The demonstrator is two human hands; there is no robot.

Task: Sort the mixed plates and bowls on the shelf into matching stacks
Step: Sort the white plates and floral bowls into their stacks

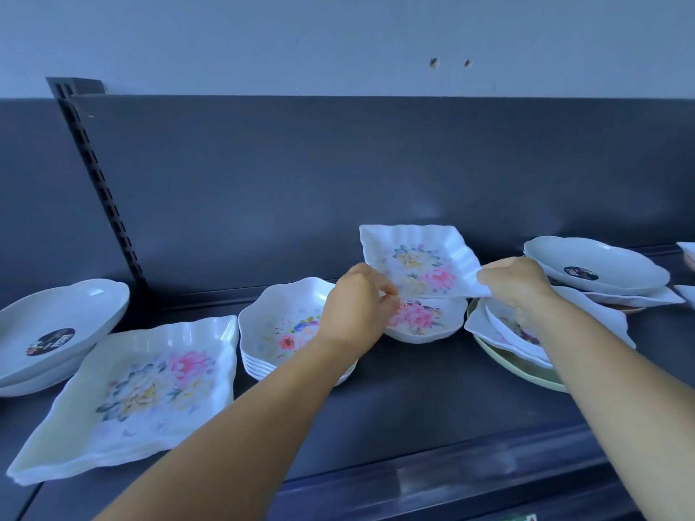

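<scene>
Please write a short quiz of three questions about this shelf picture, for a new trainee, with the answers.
1. True or false: both hands hold the square flower plate up above the shelf.
2. Which stack matches that plate? A) the flower bowls B) the square plates at the left C) the plain oval dishes
3. What lies directly under the raised plate?

Key: 1 true, left hand and right hand grip opposite edges. 2 B. 3 a single flower bowl.

A dark shelf (432, 408) runs left to right, backed by a dark panel (338, 174). A slotted upright (101, 189) stands far left. Above, a pale wall (263, 35) shows two small holes (451, 63).
</scene>
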